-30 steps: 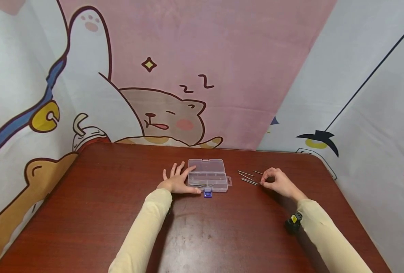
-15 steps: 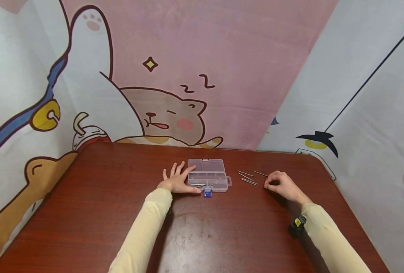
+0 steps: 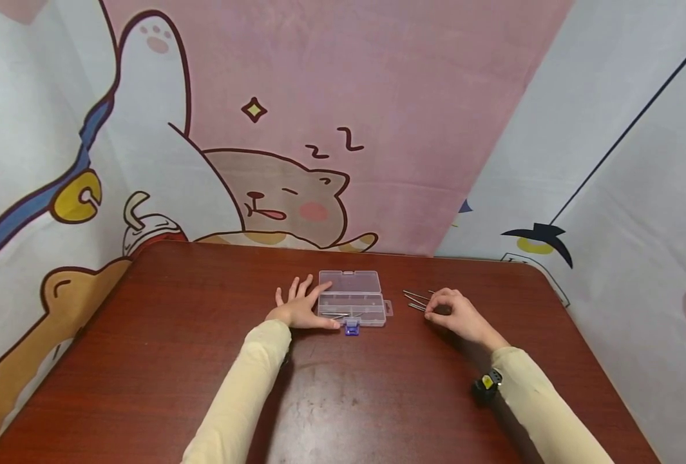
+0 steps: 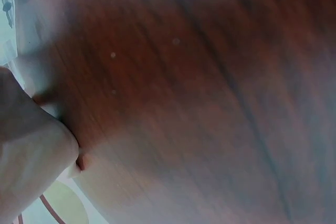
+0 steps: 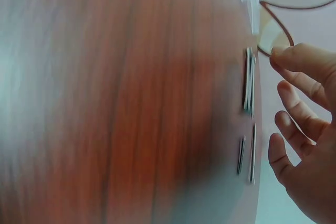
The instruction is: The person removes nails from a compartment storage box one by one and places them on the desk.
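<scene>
An opened clear plastic box (image 3: 351, 281) sits mid-table in the head view, its lid laid back and a blue clasp (image 3: 352, 330) at the front. Slim metal rods (image 3: 335, 314) lie in its front part. My left hand (image 3: 301, 313) is spread at the box's left side, thumb and index finger against it. Over the loose slim metal rods (image 3: 415, 296), right of the box, is my right hand (image 3: 457, 318) with fingers loosely bent. In the right wrist view, the right hand (image 5: 310, 108) shows nothing between its fingers, beside several rods (image 5: 249, 82) on the table.
The brown wooden table (image 3: 343, 399) meets a cartoon-printed cloth (image 3: 424, 129) along its back edge. A hang tab (image 3: 388, 308) sticks out from the box's right side. The left wrist view is mostly blurred tabletop.
My right hand first shifts slightly right, then comes left over the loose rods, covering some of them. The left hand and the box stay in place.
</scene>
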`<state>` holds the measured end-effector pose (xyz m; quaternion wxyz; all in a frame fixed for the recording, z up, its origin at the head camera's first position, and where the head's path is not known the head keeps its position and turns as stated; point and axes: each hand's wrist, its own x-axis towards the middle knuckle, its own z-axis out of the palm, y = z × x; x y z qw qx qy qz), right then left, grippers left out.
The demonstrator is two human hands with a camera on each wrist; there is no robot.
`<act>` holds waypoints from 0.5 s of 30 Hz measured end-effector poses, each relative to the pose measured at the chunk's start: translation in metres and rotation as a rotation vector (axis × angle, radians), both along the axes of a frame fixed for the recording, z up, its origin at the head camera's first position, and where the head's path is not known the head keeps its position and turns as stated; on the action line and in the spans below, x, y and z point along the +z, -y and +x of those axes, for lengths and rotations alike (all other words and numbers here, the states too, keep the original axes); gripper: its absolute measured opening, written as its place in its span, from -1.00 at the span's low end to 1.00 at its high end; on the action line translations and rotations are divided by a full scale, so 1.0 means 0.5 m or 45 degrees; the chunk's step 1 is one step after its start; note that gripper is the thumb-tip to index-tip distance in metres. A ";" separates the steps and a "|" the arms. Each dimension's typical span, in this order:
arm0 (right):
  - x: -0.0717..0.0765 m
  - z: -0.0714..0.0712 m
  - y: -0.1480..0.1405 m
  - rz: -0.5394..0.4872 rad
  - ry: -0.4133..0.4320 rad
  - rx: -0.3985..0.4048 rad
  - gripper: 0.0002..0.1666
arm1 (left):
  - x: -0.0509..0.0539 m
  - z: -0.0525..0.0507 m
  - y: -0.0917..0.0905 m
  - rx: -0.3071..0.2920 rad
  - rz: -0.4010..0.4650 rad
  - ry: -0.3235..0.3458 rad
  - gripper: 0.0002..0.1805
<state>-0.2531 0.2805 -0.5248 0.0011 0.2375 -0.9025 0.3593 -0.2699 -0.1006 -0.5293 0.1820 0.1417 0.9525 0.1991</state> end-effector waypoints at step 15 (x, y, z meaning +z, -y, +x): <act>-0.003 0.009 0.139 -0.005 -0.202 0.168 -0.89 | -0.005 0.007 0.008 -0.018 0.108 -0.052 0.19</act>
